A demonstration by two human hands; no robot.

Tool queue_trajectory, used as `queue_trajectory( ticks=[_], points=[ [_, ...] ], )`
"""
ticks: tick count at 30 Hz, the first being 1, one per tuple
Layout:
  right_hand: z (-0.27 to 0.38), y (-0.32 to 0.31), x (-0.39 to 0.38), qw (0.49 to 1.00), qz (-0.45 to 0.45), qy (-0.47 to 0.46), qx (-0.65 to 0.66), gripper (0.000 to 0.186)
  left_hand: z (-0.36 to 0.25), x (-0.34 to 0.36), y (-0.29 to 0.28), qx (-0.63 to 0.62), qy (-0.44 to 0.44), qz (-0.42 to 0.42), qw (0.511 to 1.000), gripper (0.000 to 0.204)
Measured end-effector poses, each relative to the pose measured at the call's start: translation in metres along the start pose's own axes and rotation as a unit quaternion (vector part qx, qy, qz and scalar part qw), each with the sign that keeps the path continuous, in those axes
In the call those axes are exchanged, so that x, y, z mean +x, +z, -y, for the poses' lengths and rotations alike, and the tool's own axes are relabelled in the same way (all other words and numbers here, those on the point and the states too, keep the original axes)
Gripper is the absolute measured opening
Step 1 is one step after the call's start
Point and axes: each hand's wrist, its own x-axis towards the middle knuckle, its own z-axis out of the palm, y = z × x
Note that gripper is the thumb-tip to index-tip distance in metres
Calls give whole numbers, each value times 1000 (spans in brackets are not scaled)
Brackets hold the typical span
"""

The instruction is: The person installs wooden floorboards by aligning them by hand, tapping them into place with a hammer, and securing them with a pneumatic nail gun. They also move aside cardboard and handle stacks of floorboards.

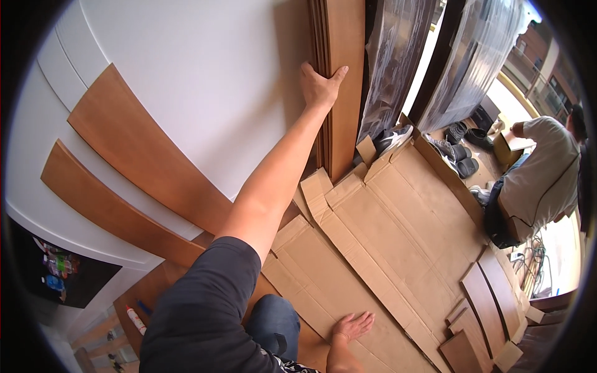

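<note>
My left hand point(321, 87) reaches far out and wraps round a bundle of long brown wood boards point(346, 50) standing upright against a white wall. Its thumb lies on the front face, and its fingers go round the left edge, partly hidden. My right hand point(353, 326) rests flat on a flattened cardboard sheet point(311, 273), fingers stretched out and holding nothing. A larger cardboard sheet point(385, 230) lies beside it, reaching to the foot of the boards. My bent knee point(273, 323) shows between my arms.
Two brown planks point(143, 149) lean on the white wall point(205, 68) at left. Cut board pieces point(485, 298) lie at lower right. Shoes point(457, 155) stand near plastic-wrapped panels point(398, 62). Another person point(538, 180) crouches at right near coiled cables point(535, 261). A glue bottle point(135, 320) lies lower left.
</note>
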Motion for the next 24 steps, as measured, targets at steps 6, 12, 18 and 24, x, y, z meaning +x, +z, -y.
queue_trajectory(
  ticks=[6, 12, 18, 24],
  points=[
    [-3, 7, 4, 999, -8, -3, -31, 66, -24, -21, 9, -135, 28, 15, 990, 84],
    [-3, 9, 0, 999, 16, 4, -39, 66, -12, -45, -50, -161, 61, 127, 977, 64],
    [4, 9, -1, 999, 27, 2, -32, 66, -8, -37, -145, -257, 193, 33, 946, 66],
    [1, 4, 3, 999, 22, 22, -43, 65, -31, -20, -213, -332, 252, -24, 909, 60]
  ],
)
